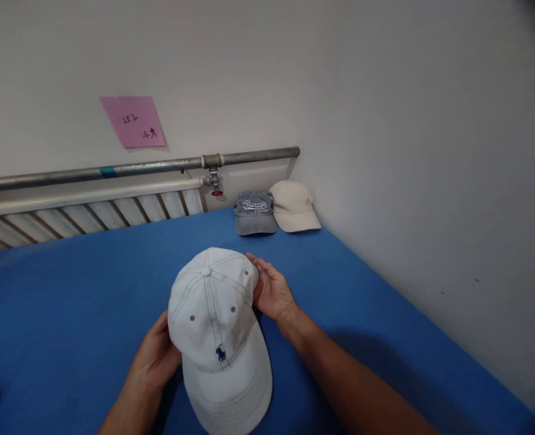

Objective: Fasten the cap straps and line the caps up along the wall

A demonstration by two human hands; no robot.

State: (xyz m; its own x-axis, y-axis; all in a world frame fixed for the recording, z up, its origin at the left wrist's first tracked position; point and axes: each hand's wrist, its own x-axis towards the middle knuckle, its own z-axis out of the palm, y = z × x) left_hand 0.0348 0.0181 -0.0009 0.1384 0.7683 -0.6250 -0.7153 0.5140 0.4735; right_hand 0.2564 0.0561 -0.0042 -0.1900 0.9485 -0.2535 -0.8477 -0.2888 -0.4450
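Observation:
A white cap (213, 326) with a small dark blue emblem is between my two hands, its brim toward me and tilted a little to the right. My left hand (158, 353) holds the cap's left side, with its fingertips hidden beneath the crown. On the right side, my right hand (272, 290) grips the crown's edge, its fingers partly behind the cap. Farther back on the blue surface (90, 314) sit a grey cap (254, 214) with white lettering and a beige cap (294, 205), side by side and touching.
A white radiator (95, 216) and a metal pipe (158, 167) with a red-handled valve (216, 192) run along the back wall. Above them a pink note (133, 122) is stuck up. A plain wall (421, 181) borders the right edge of the surface.

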